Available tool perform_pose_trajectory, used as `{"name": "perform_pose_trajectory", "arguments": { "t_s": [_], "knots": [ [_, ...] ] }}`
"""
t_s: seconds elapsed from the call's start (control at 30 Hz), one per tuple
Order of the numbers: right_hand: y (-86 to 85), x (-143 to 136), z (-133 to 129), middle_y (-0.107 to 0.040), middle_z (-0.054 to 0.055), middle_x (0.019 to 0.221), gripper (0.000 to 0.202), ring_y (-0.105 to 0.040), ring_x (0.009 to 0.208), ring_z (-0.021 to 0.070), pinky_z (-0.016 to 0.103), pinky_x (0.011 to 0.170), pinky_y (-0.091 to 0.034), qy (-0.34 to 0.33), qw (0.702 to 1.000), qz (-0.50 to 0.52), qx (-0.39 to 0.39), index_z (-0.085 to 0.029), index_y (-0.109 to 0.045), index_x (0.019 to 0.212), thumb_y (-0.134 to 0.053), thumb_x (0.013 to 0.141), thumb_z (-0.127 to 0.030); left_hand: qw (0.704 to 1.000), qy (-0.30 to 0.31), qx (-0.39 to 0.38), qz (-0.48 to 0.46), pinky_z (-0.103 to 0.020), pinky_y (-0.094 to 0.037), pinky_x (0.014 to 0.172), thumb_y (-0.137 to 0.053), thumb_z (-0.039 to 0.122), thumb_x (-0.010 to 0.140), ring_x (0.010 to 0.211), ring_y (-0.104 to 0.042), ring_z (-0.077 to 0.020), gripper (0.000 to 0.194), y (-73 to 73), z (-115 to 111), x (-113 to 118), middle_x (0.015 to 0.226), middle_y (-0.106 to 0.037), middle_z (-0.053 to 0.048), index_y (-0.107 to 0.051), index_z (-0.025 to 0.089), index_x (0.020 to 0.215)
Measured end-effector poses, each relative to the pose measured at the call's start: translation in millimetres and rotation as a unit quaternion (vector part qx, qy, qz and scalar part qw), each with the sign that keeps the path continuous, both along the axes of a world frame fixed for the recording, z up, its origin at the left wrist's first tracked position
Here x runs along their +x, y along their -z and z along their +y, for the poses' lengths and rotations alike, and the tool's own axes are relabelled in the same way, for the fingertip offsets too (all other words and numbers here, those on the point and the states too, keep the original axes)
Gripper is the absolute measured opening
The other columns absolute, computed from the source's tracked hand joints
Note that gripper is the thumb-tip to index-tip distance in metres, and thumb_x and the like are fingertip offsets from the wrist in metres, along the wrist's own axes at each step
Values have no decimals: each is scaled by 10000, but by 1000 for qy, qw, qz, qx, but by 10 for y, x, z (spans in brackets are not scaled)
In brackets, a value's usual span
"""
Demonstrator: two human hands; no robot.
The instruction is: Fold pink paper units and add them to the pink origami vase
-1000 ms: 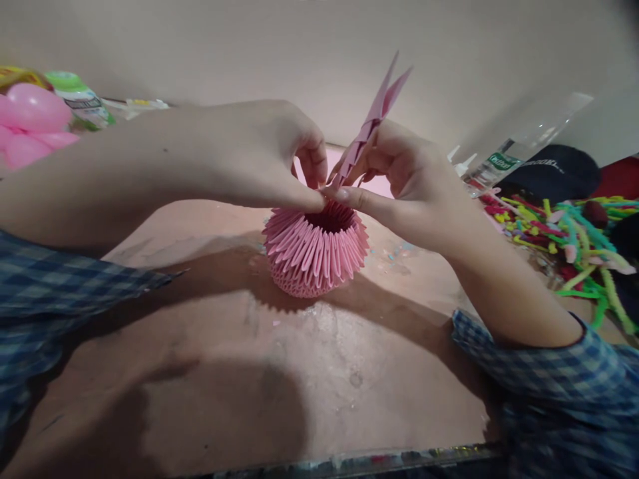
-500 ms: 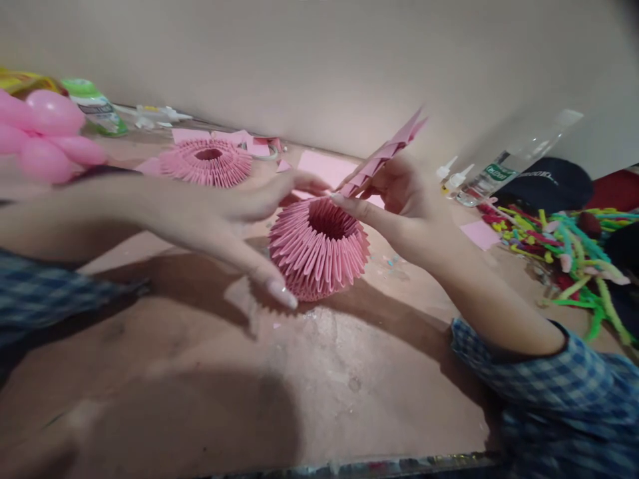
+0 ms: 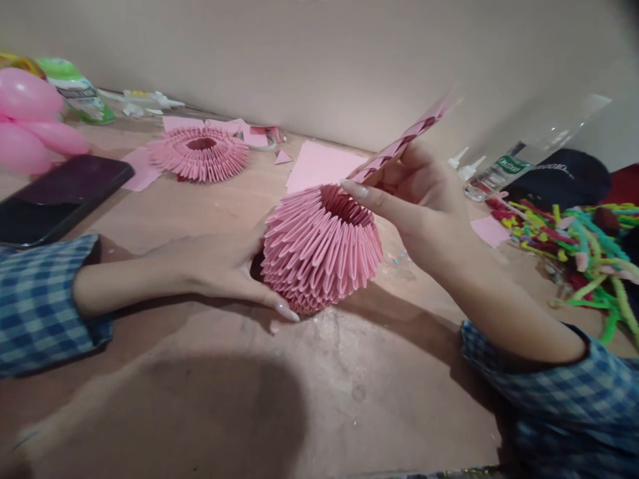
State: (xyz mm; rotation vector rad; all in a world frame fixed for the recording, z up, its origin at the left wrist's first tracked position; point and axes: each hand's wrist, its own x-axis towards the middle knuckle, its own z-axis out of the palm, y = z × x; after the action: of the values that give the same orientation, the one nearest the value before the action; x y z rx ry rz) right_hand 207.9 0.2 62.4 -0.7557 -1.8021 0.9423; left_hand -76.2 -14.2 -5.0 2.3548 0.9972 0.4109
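Observation:
A round pink body of folded paper pieces (image 3: 319,256), with a hole in its top, stands tilted on the table (image 3: 349,399). My left hand (image 3: 224,269) grips its lower left side, thumb at the front and the other fingers hidden behind it. Above its upper right rim, my right hand (image 3: 424,193) pinches a long strip of pink folded pieces (image 3: 399,145) between thumb and fingers. The strip slants up to the right, and its far end is blurred.
A flatter pink paper ring (image 3: 200,153) lies at the back left, near a dark phone (image 3: 64,196) and pink balloons (image 3: 30,120). Pink sheets (image 3: 319,163) lie behind the body. On the right are a clear bottle (image 3: 502,173), a dark cap (image 3: 564,176) and coloured pipe cleaners (image 3: 579,246).
My left hand has moved down from above the paper body to grip its side, uncovering the phone. The body now tilts more, and the strip has shifted slightly right with my right hand.

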Motion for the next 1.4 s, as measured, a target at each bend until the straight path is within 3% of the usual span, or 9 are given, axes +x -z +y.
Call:
{"name": "perform_pose_trajectory", "arguments": {
  "t_s": [0.13,0.23,0.4,0.63,0.77,1.07,1.27,1.4],
  "knots": [
    [29,-32,-36,-760,-7,912,436,-764,892,230,431,887,-672,6,999,34,10,-309,-602,934,-954,855,-554,998,-26,-29,48,-636,-351,1395,-865,968,599,1487,-619,-468,1414,-6,-15,16,1488,-691,-134,-409,205,1698],
    [38,-41,-67,-743,-27,887,407,-760,879,216,425,883,-682,23,999,32,12,-316,-598,927,-931,885,-547,998,-31,-32,44,-646,-343,1396,-828,1007,592,1535,-569,-478,1459,-41,-27,50,1541,-644,-148,-361,194,1710],
    [42,-43,-88,-738,-29,889,405,-766,881,222,442,891,-706,28,999,36,15,-330,-586,924,-925,892,-549,999,-20,-27,31,-582,-385,1392,-816,997,629,1592,-516,-440,1379,4,-13,25,1549,-640,-133,-424,181,1669],
    [57,-51,-97,-765,12,951,421,-791,991,259,444,929,-714,56,998,24,-3,-301,-589,950,-922,894,-552,997,-37,13,63,-661,-409,1352,-899,969,537,1460,-633,-479,1381,162,21,-141,1429,-714,-135,-519,186,1609],
    [72,-41,-87,-750,41,994,431,-789,1118,298,470,966,-713,64,998,9,0,-289,-602,992,-906,904,-581,999,-31,-10,42,-609,-434,1350,-914,939,559,1491,-614,-459,1349,83,8,-91,1399,-733,-140,-519,202,1618],
    [95,-3,-74,-749,11,1009,381,-787,1141,275,455,945,-714,51,998,-2,21,-289,-606,1003,-866,952,-562,993,-74,-84,43,-621,-414,1356,-907,950,508,1548,-542,-460,1398,-83,-51,59,1370,-750,-162,-526,176,1608],
    [141,8,-56,-753,-2,1007,372,-792,1135,260,439,948,-710,48,999,13,20,-286,-614,1008,-858,960,-563,996,-51,-59,39,-595,-426,1357,-939,882,579,1542,-557,-446,1300,42,-22,-59,1326,-773,-132,-541,194,1609],
    [138,18,-38,-746,5,1017,362,-780,1123,257,438,940,-705,54,998,5,19,-293,-611,995,-852,963,-562,998,-25,-40,52,-560,-431,1361,-980,836,571,1411,-678,-426,1251,153,26,-135,1324,-789,-88,-577,251,1601]
  ]
}}
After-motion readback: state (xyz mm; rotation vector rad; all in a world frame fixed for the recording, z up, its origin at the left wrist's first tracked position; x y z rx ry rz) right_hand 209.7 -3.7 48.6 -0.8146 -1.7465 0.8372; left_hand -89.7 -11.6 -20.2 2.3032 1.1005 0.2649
